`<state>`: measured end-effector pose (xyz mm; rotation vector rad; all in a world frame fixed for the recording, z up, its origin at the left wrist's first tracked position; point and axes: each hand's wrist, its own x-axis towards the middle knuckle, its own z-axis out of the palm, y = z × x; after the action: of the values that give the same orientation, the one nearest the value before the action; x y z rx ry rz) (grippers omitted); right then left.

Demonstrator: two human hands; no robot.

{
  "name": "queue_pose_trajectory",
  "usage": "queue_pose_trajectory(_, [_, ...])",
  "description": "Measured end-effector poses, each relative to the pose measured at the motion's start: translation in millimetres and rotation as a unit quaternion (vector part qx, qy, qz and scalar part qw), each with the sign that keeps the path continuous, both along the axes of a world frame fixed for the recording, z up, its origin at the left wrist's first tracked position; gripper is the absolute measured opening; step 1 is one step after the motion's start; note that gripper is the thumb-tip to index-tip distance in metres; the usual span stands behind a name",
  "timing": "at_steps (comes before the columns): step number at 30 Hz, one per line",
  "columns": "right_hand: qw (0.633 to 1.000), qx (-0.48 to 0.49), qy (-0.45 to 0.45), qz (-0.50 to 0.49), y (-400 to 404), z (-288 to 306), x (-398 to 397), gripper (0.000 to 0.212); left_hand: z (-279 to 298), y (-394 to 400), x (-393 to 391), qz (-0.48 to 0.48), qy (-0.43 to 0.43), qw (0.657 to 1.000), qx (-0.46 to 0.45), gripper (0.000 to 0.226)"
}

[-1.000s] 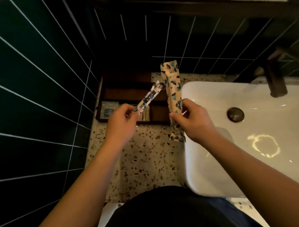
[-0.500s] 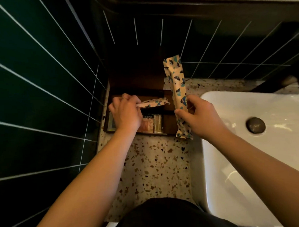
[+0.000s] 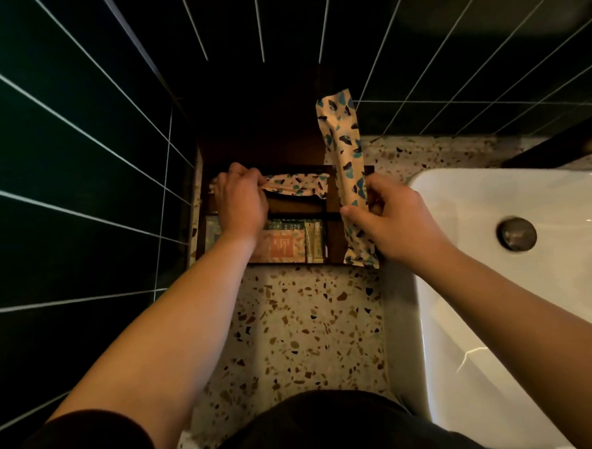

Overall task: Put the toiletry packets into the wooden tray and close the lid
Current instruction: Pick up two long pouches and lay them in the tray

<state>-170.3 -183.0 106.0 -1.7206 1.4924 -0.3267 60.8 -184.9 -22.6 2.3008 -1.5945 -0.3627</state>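
A dark wooden tray [image 3: 333, 222] sits in the back corner of the terrazzo counter, its lid [image 3: 260, 141] standing open against the wall. My left hand [image 3: 241, 201] grips one end of a narrow speckled packet [image 3: 299, 186] that lies flat across the tray's rear compartment. My right hand [image 3: 389, 217] holds a longer speckled packet [image 3: 344, 154] upright over the tray's right side. Several small packets [image 3: 288, 241] fill the front compartment.
A white sink [image 3: 514, 282] with a metal drain [image 3: 517, 233] sits right of the tray. Dark green tiled walls [image 3: 65, 166] close in on the left and back. Terrazzo counter [image 3: 309, 325] runs between me and the tray.
My left hand carried the narrow packet from mid-air down into the tray's rear compartment and laid it level. My right hand kept the long packet upright and drifted toward the tray.
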Motion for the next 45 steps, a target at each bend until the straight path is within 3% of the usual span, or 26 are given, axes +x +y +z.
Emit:
queue_pose_trajectory(4, [1.000, 0.013, 0.003, -0.001, 3.2, -2.9, 1.5, 0.022, -0.7, 1.0, 0.1, 0.011, 0.037, 0.999, 0.013, 0.022])
queue_pose_trajectory(10, [1.000, 0.009, 0.009, -0.002, 7.1, -4.1, -0.4, 0.019, 15.5, 17.3, -17.0, -0.007, -0.011, 0.999, 0.032, 0.044])
queue_pose_trajectory(16, [1.000, -0.004, 0.013, 0.006, 8.3, -1.8, 2.0, 0.022, 0.6, 32.8, -33.1, -0.069, -0.037, 0.984, 0.160, 0.057])
queue_pose_trajectory(25, [1.000, 0.004, 0.017, 0.009, 8.7, -4.2, 5.3, 0.025, 0.8, 28.4, -33.5, -0.072, -0.033, 0.976, 0.201, 0.064])
queue_pose_trajectory(29, [0.999, 0.007, 0.031, 0.032, 1.4, -1.5, 11.9, 0.032, 6.9, 34.1, -25.3, -0.051, 0.014, 0.989, 0.136, 0.057])
queue_pose_trajectory(33, [0.995, 0.021, 0.068, 0.076, -15.9, -0.8, 25.5, 0.027, 13.0, 67.8, -5.7, 0.080, 0.036, 0.996, 0.029, 0.054])
queue_pose_trajectory(38, [0.981, 0.017, 0.128, 0.147, -43.2, -14.0, 57.3, 0.037, 4.1, 95.6, 3.6, 0.133, 0.055, 0.988, 0.050, 0.074])
queue_pose_trajectory(45, [0.940, -0.016, 0.233, 0.247, -79.0, -47.5, 103.1, 0.048, -4.1, 96.2, 0.7, 0.142, 0.046, 0.988, 0.035, 0.077])
